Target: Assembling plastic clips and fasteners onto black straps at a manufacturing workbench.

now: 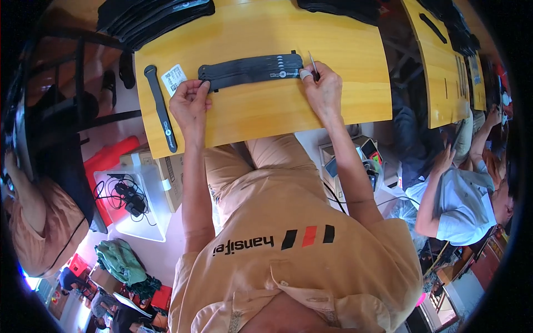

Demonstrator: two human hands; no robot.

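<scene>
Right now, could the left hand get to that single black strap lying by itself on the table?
Probably yes. The left hand rests on the stack of black straps, and the single strap lies close beside it with only a small white label nearby.

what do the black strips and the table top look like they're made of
Black strips: probably rubber or soft plastic, matte, thin and flat, fanned in a stack under both hands. Table top: looks like wood or laminate, yellow-orange with faint grain and a mild sheen.

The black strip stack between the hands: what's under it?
The black strip stack lies flat on the yellow wooden table. The left hand pins one end, the right hand the other. Whatever is beneath the stack is covered.
</scene>
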